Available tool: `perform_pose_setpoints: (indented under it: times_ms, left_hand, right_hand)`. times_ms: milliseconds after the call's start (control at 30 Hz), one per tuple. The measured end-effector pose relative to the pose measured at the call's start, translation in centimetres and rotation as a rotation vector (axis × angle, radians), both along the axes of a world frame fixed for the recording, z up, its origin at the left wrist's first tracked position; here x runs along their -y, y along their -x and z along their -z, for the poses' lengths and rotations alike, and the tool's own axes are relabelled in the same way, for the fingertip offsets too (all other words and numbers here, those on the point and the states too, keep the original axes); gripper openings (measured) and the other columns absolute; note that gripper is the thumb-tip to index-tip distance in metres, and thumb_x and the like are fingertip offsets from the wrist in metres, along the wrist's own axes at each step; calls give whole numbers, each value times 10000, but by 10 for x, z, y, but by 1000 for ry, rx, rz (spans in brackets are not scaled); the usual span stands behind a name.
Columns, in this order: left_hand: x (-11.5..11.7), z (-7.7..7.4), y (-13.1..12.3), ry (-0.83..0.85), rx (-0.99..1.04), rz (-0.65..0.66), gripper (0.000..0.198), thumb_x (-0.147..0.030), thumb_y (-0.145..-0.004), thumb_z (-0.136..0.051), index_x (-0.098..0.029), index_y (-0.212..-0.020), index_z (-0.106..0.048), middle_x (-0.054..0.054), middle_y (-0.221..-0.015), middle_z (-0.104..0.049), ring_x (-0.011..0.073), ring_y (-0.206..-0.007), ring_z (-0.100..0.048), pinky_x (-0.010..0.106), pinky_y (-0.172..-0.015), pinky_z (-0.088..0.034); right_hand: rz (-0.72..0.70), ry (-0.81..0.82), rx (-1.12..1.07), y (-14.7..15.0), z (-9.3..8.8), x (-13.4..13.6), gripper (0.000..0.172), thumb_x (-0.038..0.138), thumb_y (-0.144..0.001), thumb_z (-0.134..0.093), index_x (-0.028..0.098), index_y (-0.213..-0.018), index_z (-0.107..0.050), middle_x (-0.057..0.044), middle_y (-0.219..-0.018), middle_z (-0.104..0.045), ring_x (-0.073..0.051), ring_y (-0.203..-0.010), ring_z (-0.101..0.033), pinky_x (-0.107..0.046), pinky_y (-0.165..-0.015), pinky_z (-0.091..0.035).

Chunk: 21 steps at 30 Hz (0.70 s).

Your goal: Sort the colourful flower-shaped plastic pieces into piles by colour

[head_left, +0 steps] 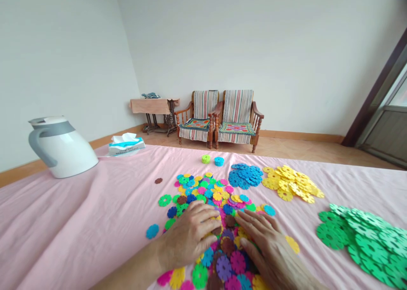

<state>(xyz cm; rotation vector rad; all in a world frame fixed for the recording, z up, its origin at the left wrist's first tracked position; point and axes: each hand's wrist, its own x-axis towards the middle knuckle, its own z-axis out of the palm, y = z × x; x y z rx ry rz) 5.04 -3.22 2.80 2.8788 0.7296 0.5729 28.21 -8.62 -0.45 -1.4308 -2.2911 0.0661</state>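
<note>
A spread of mixed-colour notched plastic discs [224, 266] lies on the pink cloth in front of me. My left hand [193, 226] rests on the left side of this spread, its fingers stretched out and pointing right over the discs. On the right side, my right hand [263, 239] lies with its fingers extended forward and its thumb apart. Discs show in the gap between the two hands. Neither hand has a disc visibly gripped; whatever lies under the palms is hidden.
Sorted piles of blue discs [244, 176], yellow discs [291, 184] and green discs [365, 239] lie to the right. Small stacks of lime discs [205, 159] and light-blue discs [218, 161] stand beyond. A white jug [68, 148] and a tissue box [126, 146] stand at the left.
</note>
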Motion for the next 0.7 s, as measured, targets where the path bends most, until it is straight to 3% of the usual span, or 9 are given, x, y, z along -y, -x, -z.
perform_pose_setpoints:
  times_ms: [100,200,300,433,567,700]
  left_hand:
    - [-2,2,1,11,50,-67,196,-196,-864,-550,-198,-1052,-606,35,-1079,-657,193,-1051,-551,410,-972,-383]
    - [-3,5,3,7,103,-129,181,-140,-819,-544,-195,-976,-613,33,-1015,-665,194,-1004,-562,397,-935,-403]
    - [-5,7,6,4,121,-156,167,-83,-724,-532,-183,-838,-601,42,-934,-661,206,-926,-577,407,-901,-415]
    - [-7,10,9,-7,165,-173,264,-10,-602,-470,-183,-772,-575,47,-916,-652,218,-919,-575,417,-883,-422]
    - [-14,15,13,-20,235,-230,328,20,-591,-407,-188,-766,-590,38,-878,-655,201,-912,-585,383,-842,-456]
    - [-19,16,16,-42,267,-249,360,25,-652,-401,-188,-827,-633,34,-888,-673,184,-901,-593,361,-836,-468]
  right_hand:
    - [34,-29,41,-10,1,0,353,416,-891,-467,282,-1197,-580,-34,-1223,-628,-279,-1149,-544,-522,-967,-363]
    - [88,-61,40,-17,-6,3,208,395,-863,-511,275,-863,-681,-21,-961,-719,-259,-1005,-615,-511,-945,-360]
    - [137,-80,9,-22,-9,5,247,382,-866,-502,252,-721,-654,-20,-778,-702,-210,-816,-644,-454,-881,-405]
    - [162,-108,-77,-21,-2,-1,250,364,-896,-452,232,-888,-663,-61,-923,-705,-214,-876,-634,-383,-799,-462]
    - [101,-42,-71,-6,0,-14,309,308,-908,-423,241,-1147,-607,-63,-1143,-659,-224,-1054,-588,-413,-901,-445]
    - [58,43,1,14,-10,-31,413,322,-912,-413,248,-1309,-495,-71,-1350,-518,-266,-1247,-452,-477,-989,-385]
